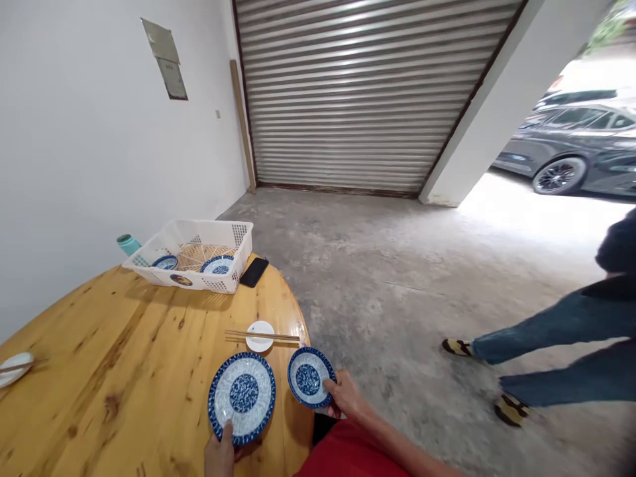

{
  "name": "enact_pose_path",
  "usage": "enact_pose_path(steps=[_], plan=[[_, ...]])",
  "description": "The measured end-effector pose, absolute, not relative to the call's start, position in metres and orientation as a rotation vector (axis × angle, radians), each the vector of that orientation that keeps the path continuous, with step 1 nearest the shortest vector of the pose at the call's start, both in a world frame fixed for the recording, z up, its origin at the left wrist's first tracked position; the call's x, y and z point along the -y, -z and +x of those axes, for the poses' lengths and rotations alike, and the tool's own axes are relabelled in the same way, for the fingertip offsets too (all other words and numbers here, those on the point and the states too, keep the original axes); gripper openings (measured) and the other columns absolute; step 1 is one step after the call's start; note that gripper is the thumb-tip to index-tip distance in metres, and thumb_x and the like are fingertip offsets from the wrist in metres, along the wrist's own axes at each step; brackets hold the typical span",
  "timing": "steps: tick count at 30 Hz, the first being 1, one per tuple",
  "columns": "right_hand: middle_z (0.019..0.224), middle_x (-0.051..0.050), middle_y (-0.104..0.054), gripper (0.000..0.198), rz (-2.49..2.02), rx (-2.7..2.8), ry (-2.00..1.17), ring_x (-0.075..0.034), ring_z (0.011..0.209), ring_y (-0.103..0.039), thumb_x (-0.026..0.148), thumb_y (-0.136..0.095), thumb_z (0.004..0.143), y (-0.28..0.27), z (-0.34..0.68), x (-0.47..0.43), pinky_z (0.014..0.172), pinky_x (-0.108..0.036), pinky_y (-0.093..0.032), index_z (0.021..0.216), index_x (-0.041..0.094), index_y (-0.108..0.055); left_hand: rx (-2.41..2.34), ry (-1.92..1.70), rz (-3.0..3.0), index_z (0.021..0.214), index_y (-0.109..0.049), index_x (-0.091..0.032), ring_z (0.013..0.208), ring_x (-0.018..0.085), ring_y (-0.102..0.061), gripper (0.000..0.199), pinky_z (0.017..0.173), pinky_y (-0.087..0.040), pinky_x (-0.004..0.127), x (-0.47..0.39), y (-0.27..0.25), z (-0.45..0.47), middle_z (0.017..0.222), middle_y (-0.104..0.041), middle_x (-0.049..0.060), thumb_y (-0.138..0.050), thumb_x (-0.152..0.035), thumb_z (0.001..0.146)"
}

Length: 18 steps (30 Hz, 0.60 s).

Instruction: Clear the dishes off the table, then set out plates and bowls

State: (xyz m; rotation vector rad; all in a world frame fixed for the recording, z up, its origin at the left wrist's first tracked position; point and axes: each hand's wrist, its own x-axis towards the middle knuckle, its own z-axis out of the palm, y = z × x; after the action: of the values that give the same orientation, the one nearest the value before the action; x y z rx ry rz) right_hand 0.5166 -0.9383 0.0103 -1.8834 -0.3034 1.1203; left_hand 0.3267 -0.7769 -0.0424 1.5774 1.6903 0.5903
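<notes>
My left hand (pixel 221 454) grips the near rim of a large blue-and-white plate (pixel 243 394), its thumb on top and its other fingers hidden underneath. In my right hand (pixel 346 394) is a smaller blue-and-white bowl (pixel 307 377), pinched at its right rim near the table edge. Just beyond the plate, a pair of chopsticks (pixel 283 337) rests across a small white dish (pixel 260 327) on the wooden table (pixel 124 371). Whether the plate touches the tabletop I cannot tell.
A white plastic basket (pixel 199 281) holding blue-and-white dishes (pixel 217 265) stands at the table's far side. Beside it are a black phone (pixel 254 272) and a teal cup (pixel 128 244). Another white dish (pixel 14 377) with chopsticks lies far left. A person in jeans (pixel 556 324) stands at right.
</notes>
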Motion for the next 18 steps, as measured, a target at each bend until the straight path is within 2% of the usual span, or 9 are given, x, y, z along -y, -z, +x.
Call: enact_pose_path(steps=[3,6,8,13,18], plan=[[0.040,0.000,-0.052,0.039,-1.936,0.298,-1.125,-0.012,0.035,-0.050,0.014,-0.039,0.085,-0.011,0.514,0.940,0.037,-0.020,-0.037,0.048,0.023,-0.046,-1.709,-0.545,1.521,0.120,-0.068,-0.023,0.110,0.025,-0.068,0.030,0.088,-0.059,0.038,0.783,0.053,0.302,0.120,-0.070,0.008,-0.070,-0.036,0.093],[0.042,-0.001,-0.053,0.035,-1.939,0.316,-1.146,-0.013,0.037,-0.052,0.018,-0.040,0.086,-0.008,0.513,0.942,0.039,-0.021,-0.038,0.052,0.023,-0.047,-1.757,-0.501,1.422,0.101,-0.074,-0.018,0.093,0.029,-0.074,0.019,0.076,-0.061,0.036,0.786,0.058,0.278,0.090,-0.076,0.008,-0.070,-0.030,0.086],[0.042,-0.001,-0.053,0.033,-1.941,0.344,-1.182,-0.013,0.037,-0.051,0.021,-0.041,0.085,-0.003,0.513,0.943,0.040,-0.022,-0.038,0.053,0.024,-0.046,-1.748,-0.499,1.356,0.093,-0.076,-0.014,0.086,0.030,-0.075,0.022,0.075,-0.061,0.037,0.787,0.057,0.269,0.078,-0.076,0.010,-0.065,-0.031,0.085],[0.043,-0.003,-0.055,0.031,-1.980,0.430,-1.219,-0.013,0.038,-0.050,0.024,-0.042,0.086,0.012,0.515,0.945,0.042,-0.022,-0.037,0.055,0.023,-0.048,-1.666,-0.571,1.330,0.102,-0.076,-0.013,0.088,0.032,-0.075,0.039,0.079,-0.062,0.041,0.792,0.038,0.275,0.079,-0.076,0.012,-0.068,-0.043,0.077],[0.043,-0.007,-0.059,0.035,-1.976,0.442,-1.200,-0.016,0.039,-0.051,0.031,-0.043,0.086,0.011,0.516,0.951,0.045,-0.024,-0.040,0.053,0.023,-0.050,-1.664,-0.498,1.329,0.101,-0.077,-0.022,0.095,0.038,-0.075,0.036,0.067,-0.060,0.041,0.797,0.023,0.281,0.088,-0.078,0.015,-0.074,-0.043,0.072]])
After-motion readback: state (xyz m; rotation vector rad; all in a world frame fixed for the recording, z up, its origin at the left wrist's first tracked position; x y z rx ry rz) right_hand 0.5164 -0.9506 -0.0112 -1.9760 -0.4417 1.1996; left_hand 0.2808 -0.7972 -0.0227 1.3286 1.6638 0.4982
